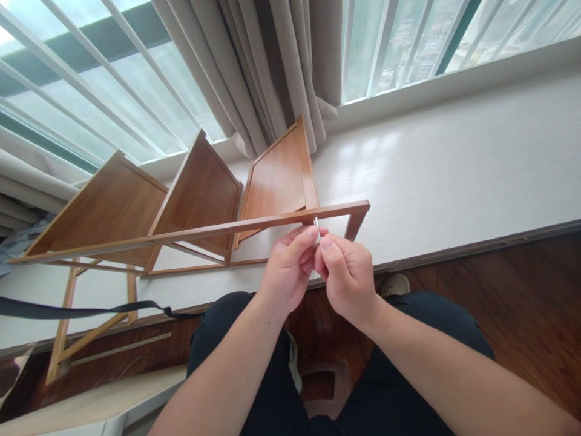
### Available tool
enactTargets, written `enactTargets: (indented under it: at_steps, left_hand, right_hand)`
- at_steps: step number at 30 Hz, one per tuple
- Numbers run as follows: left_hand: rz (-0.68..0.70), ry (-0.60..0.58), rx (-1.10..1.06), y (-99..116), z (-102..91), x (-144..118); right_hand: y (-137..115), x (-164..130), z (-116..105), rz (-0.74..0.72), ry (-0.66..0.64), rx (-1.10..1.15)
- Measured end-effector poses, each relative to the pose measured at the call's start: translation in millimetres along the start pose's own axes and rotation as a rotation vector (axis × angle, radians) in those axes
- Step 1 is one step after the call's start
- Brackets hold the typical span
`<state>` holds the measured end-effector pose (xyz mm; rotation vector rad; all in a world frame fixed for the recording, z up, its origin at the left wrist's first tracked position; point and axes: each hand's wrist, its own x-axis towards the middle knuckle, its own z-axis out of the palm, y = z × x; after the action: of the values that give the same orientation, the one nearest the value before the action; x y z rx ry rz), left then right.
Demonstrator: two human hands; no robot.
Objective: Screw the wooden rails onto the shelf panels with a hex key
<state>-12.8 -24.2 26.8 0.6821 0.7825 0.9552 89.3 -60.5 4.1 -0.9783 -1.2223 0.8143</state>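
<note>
A thin silver metal rod (317, 229), too small to name exactly, stands nearly upright between my fingertips, its upper end just below a long wooden rail. My right hand (348, 274) is closed, its thumb and forefinger pinching the lower part of the rod. Against the rod from the other side, my left hand (287, 266) is closed too, with thumb and fingertips together. The rail (218, 229) belongs to a brown wooden shelf unit lying on its side. Its right shelf panel (281, 172), middle panel (200, 194) and left panel (102, 209) stand tilted behind the rail.
The shelf unit lies on a white window ledge (436, 157) below barred windows. Grey curtains (240, 66) hang behind it. A wooden frame leg (61, 327), a black strap (91, 310) and a pale furniture edge (122, 393) are at left. Dark wooden floor (517, 290) lies at right.
</note>
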Motion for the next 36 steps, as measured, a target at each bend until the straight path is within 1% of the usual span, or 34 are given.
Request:
enactTargets:
  at_steps: [5,11,15,18,22,27,32,36]
  left_hand:
    - [0.012,0.013,0.109,5,-0.6,0]
    - [-0.006,0.026,0.203,7,-0.7,-3]
    - [-0.022,0.038,0.228,8,-2.4,-3]
    - [-0.054,0.024,0.234,11,-3.9,-2]
    - [-0.087,0.002,0.227,16,-5.3,-2]
    - [-0.122,-0.045,0.21,18,-6.8,-1]
    - [-0.118,-0.062,0.206,17,-7.8,0]
    - [-0.107,-0.054,0.201,14,-7.0,0]
  right_hand:
    - [8,-7,16,0.143,0.065,0.383]
    - [5,-11,33,0.293,0.137,0.755]
    - [-2,-11,39,0.386,0.143,0.963]
    - [-6,-10,41,0.431,0.143,1.063]
    - [-7,-10,42,0.461,0.11,1.126]
    - [-6,-10,40,0.456,0.075,1.112]
    - [-3,-10,39,0.413,0.063,1.037]
    - [4,-11,37,0.325,0.089,0.861]
